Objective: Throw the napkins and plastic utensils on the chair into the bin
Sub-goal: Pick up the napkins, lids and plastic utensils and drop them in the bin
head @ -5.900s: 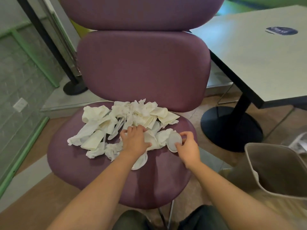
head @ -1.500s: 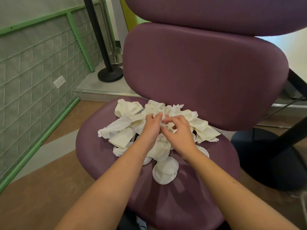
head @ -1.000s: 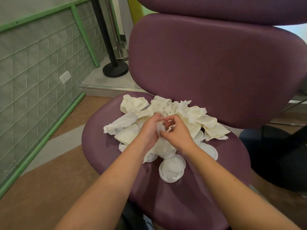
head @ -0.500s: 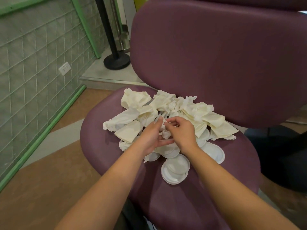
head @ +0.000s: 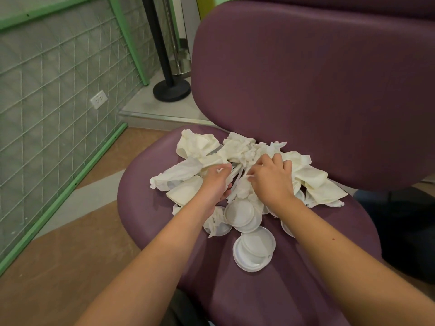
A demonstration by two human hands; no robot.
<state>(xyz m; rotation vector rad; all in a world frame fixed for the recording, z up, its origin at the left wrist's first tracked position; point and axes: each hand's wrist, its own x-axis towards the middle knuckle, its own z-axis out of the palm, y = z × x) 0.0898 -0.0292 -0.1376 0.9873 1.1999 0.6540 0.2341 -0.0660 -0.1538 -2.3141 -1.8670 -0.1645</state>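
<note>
A heap of crumpled cream napkins (head: 237, 151) lies across the back of the purple chair seat (head: 164, 231). White plastic utensils (head: 236, 178) stick out of the heap's middle, between my hands. My left hand (head: 215, 184) curls its fingers around the utensils from the left. My right hand (head: 270, 178) has its fingers curled into the napkins and utensils from the right. Several round white plastic lids (head: 255, 249) lie on the seat in front of the heap. No bin shows in the head view.
The chair's purple backrest (head: 317, 90) rises right behind the heap. A green-framed wire-glass wall (head: 58, 90) with a socket stands at the left. A black post base (head: 171, 90) sits on the floor behind the chair.
Both hands have moved a little further into the heap and closed on the utensils and napkins. The camera has come closer to the seat.
</note>
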